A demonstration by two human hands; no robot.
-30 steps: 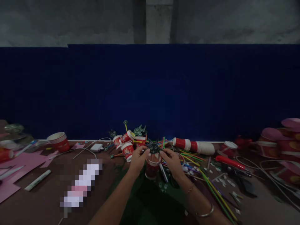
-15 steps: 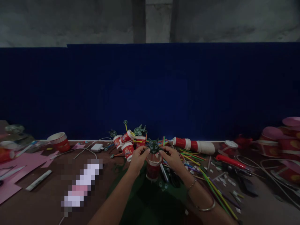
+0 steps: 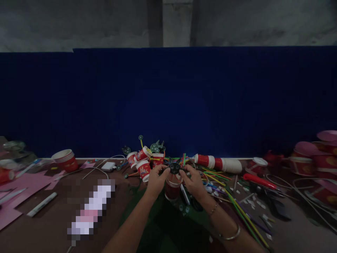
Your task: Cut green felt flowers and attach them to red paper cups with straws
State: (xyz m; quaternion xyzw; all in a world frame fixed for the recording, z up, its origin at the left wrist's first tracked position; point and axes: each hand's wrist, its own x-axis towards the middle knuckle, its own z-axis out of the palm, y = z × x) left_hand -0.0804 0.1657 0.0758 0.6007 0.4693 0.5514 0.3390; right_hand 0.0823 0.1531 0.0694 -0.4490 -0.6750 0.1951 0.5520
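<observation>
A dark green cat-face cutout (image 3: 174, 168) with pointed ears is held above a red paper cup (image 3: 172, 189) that stands upright on the table. My left hand (image 3: 158, 177) pinches the cutout's left edge. On the other side my right hand (image 3: 191, 179) pinches its right edge. Orange strips show between the cutout and the cup rim; where they attach is too small to tell. A white marker (image 3: 185, 194) lies just right of the cup, partly hidden by my right hand. Small face cutouts (image 3: 184, 210) lie in front of it.
Decorated red cups (image 3: 143, 169) with straws and green cutouts lie in a pile behind my left hand. Stacked cups (image 3: 228, 165) lie on their side at the back. Colored sticks (image 3: 238, 207) and paper scraps cover the right. Pink paper (image 3: 28, 186) and another marker (image 3: 42, 204) are left.
The cat-face cutout has dropped slightly and tilted, its face now darker. Both hands have moved a little with it, still on its two edges. The cup stays upright beneath.
</observation>
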